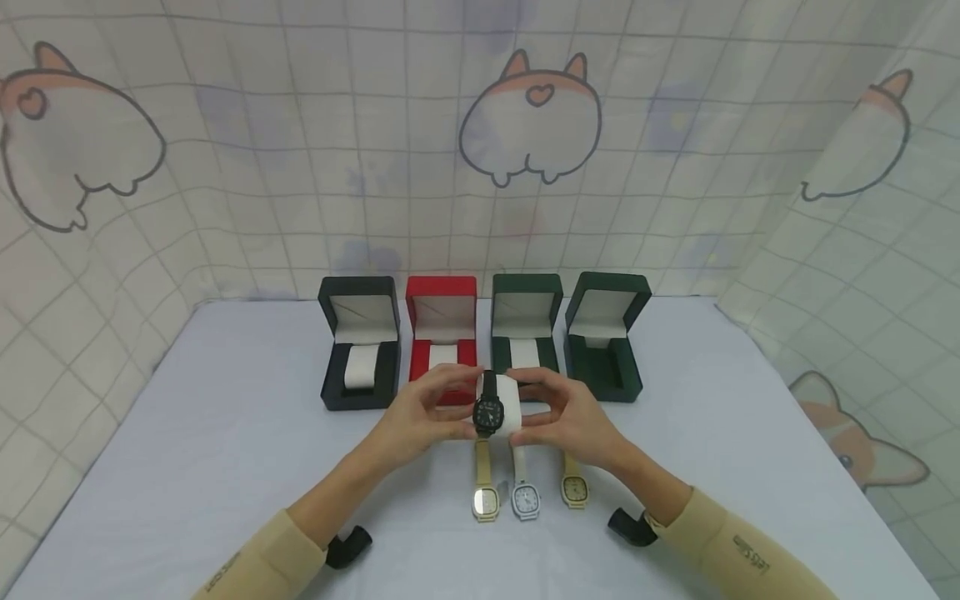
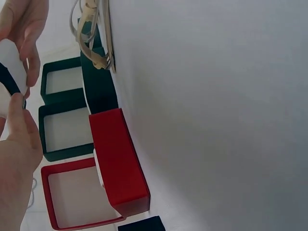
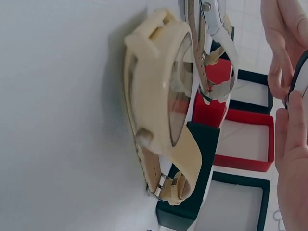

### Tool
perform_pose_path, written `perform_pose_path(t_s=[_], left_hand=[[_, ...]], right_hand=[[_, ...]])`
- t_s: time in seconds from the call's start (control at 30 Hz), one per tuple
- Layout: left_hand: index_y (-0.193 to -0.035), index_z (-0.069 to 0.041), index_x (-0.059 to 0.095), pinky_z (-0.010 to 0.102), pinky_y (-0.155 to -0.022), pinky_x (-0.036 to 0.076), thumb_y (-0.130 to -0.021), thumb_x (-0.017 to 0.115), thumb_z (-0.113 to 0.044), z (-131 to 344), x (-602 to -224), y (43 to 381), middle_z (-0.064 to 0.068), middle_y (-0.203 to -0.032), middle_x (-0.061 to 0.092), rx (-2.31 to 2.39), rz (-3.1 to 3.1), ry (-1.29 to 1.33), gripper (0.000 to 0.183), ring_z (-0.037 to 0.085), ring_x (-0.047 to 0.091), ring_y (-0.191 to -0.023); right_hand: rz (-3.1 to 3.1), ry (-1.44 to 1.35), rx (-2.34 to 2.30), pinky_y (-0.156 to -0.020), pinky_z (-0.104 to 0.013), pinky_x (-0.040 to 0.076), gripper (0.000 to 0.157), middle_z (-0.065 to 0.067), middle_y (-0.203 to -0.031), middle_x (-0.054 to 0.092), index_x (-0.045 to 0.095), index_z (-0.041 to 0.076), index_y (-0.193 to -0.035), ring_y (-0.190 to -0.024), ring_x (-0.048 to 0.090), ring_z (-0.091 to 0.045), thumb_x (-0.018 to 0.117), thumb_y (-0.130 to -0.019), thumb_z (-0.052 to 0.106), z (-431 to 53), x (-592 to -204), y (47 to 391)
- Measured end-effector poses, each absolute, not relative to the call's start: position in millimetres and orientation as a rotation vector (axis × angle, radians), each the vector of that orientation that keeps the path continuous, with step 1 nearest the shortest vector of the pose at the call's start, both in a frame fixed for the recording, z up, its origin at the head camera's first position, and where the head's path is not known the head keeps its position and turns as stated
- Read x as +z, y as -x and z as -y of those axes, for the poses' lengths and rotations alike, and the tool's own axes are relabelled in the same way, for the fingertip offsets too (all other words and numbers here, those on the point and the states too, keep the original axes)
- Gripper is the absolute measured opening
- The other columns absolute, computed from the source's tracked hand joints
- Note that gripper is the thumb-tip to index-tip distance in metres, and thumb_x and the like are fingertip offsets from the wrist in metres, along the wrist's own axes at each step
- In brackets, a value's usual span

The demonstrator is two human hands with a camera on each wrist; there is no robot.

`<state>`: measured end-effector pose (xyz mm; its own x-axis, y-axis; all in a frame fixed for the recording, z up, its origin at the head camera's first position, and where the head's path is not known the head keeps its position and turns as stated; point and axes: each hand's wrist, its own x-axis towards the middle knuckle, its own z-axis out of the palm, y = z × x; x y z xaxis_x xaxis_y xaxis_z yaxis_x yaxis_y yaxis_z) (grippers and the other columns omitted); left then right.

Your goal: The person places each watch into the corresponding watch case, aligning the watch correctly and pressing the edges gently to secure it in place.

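Above the table, both hands hold a white watch cushion (image 1: 512, 406) with a black watch (image 1: 488, 414) strapped round it. The left hand (image 1: 420, 421) grips its left side, fingers on top and thumb below, close to the watch. On the right side, the right hand (image 1: 576, 421) grips the cushion the same way. The left wrist view shows the black strap (image 2: 6, 78) wrapped over the cushion. Below the hands lie a shiny yellow watch (image 1: 485, 502), a white watch (image 1: 526, 500) and another yellow watch (image 1: 574, 490), their straps partly hidden.
Behind the hands stand open watch boxes: black (image 1: 386, 367), red (image 1: 420, 358), green (image 1: 551, 354) and a second green box (image 1: 617, 367) with a dark, cushionless inside. White cushions sit in the others. A patterned curtain (image 1: 420, 208) hangs behind; black curved pieces lie by each forearm.
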<state>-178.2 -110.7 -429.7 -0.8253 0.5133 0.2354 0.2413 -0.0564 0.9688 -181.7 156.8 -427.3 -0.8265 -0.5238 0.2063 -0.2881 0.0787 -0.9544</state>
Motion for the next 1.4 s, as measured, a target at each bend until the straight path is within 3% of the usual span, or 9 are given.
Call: perform_pose_path(t_s=[0.37,0.73,1.4], left_hand=[[-0.147,-0.013,0.055,0.038,-0.100,0.052,-0.084,0.082,0.004,112.5,-430.6,174.2,0.010,-0.140,0.051,2.014,-2.046,-0.819,0.071,0.033,0.050,-0.129],[-0.148,-0.015,0.054,0.036,-0.096,0.054,-0.079,0.086,0.003,105.0,-430.1,173.0,0.007,-0.143,0.050,2.006,-2.161,-0.820,0.078,0.028,0.050,-0.128],[-0.149,-0.014,0.051,0.034,-0.097,0.053,-0.078,0.088,0.003,102.2,-429.2,175.5,0.003,-0.143,0.051,1.906,-2.206,-0.868,0.082,0.027,0.052,-0.128]], right_hand=[[-2.188,0.800,-1.835,-0.089,-0.039,0.058,0.076,-0.010,-0.144,0.053,0.055,0.008,-0.145,-0.125,0.058,-0.035,0.090,-0.077,0.005,-151.6,-424.4,178.1],[-2.237,0.804,-1.868,-0.089,-0.039,0.058,0.074,-0.010,-0.144,0.055,0.056,0.007,-0.143,-0.123,0.060,-0.033,0.089,-0.077,-0.002,-146.8,-426.5,179.8],[-2.291,0.927,-1.812,-0.090,-0.042,0.058,0.077,-0.009,-0.146,0.053,0.053,0.008,-0.145,-0.125,0.058,-0.033,0.089,-0.078,0.001,-146.0,-428.2,180.1]])
